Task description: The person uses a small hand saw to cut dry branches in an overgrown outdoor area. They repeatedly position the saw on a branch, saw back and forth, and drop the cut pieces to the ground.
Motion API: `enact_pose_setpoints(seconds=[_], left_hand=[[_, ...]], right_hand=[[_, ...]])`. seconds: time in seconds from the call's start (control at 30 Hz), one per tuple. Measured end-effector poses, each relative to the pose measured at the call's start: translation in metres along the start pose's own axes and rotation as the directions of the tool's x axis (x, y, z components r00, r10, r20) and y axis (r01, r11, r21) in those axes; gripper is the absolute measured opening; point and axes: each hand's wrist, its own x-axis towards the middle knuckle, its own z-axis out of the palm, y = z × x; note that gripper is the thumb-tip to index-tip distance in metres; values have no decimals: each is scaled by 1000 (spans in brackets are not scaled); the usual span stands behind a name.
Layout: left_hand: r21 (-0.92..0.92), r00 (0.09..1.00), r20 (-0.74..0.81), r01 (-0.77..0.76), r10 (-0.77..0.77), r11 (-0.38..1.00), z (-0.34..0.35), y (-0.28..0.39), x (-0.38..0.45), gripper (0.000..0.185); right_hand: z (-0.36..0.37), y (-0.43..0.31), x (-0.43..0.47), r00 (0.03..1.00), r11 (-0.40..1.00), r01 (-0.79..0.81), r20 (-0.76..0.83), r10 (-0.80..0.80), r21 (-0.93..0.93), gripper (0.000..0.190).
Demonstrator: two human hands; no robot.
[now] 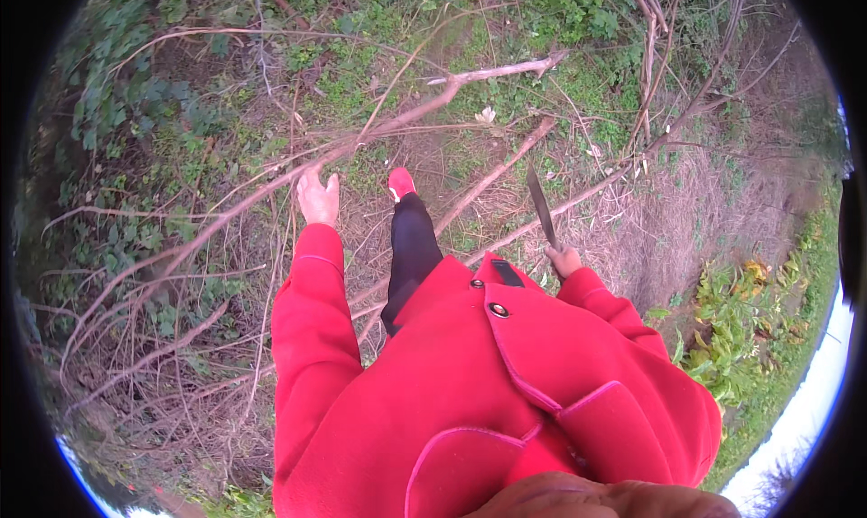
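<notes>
My left hand (318,196) reaches forward with its fingers apart, just at a long, bare tree branch (264,191); whether the fingertips touch the bark I cannot tell. That branch runs from the lower left up to a broken, forked end. In my right hand (564,259), at the right of my body, is the handle end of a machete-like blade (540,203). The dark blade points forward, above a thinner branch (576,203) on the ground. A cut-looking branch (498,172) lies between my hands.
Tangled thin twigs (169,348) spread at the left beside leafy vines (129,98). More bare stems (650,64) rise at the upper right. My red shoe (401,183) stands among branches. Yellow-green leafy plants (731,321) grow at the right, by a grass strip.
</notes>
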Motion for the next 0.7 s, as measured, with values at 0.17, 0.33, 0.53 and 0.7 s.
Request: enact_pose_setpoints(seconds=[0.17,0.33,0.53,0.7], left_hand=[[335,965,258,-44,-47,941,29,-15,87,63],[243,756,566,227,-327,943,64,-27,102,79],[230,504,811,191,-296,954,85,-9,105,48],[132,661,737,64,-141,989,14,17,150,28]], right_hand=[[42,-145,69,996,982,-93,32,89,164,34],[44,-260,85,990,892,-101,132,47,442,26],[15,-345,114,969,850,-236,175,173,472,23],[-3,-374,138,983,882,-181,114,146,435,22]])
